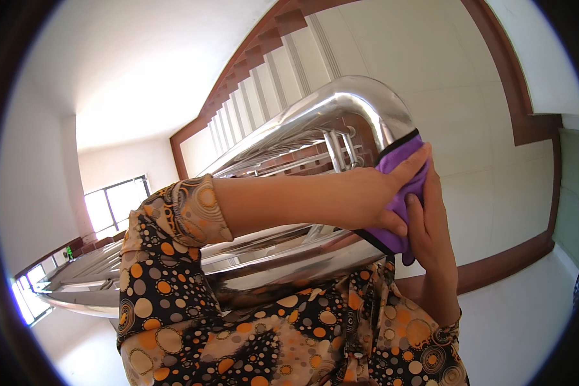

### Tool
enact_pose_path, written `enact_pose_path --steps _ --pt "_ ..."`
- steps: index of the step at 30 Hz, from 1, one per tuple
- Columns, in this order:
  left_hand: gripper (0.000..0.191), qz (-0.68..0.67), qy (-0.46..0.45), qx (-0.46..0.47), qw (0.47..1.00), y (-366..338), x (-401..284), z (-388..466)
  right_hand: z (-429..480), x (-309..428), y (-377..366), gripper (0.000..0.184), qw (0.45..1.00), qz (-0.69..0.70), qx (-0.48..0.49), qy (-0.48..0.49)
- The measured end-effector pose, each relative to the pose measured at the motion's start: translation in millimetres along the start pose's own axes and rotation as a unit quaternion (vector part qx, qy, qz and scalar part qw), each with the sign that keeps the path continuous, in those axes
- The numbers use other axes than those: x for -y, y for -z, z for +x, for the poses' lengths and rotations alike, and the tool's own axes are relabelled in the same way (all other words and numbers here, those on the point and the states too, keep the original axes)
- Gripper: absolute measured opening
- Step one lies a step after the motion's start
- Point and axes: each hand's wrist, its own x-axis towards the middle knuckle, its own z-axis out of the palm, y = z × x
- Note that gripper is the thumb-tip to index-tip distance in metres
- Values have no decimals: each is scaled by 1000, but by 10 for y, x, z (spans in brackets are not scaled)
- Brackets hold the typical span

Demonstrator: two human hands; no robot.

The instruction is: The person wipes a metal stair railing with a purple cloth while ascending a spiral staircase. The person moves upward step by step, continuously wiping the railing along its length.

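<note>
A purple cloth [401,205] with a black edge wraps the rounded end of a stainless steel handrail [352,94]. My left hand [374,195] reaches across from the left and grips the cloth, its fingers over the upper part of the bend and its thumb lower down. From the right, my right hand [432,229] holds the cloth's outer side, thumb towards the left hand. Below, the cloth reaches the lower rail tube [289,270], close to my patterned shirt [289,333]. The steel beneath the cloth is hidden.
Pale stair steps [275,72] with reddish-brown side trim run beyond the rail. Short steel connecting bars [335,149] stand between the rail tubes. A tiled landing [482,159] with brown border lies to the right. Bright windows [113,205] show at the left.
</note>
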Motion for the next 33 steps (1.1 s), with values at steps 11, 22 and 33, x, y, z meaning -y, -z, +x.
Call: enact_pose_path --steps 11,22,33 --pt "110 30 35 -44 998 -125 53 -49 137 -52 10 67 998 34 24 53" --pt "114 42 -19 -63 997 -75 -5 -110 217 -125 -58 76 992 11 15 126" --pt "121 14 150 -72 986 -182 -162 -745 282 -53 -415 94 962 84 154 209"
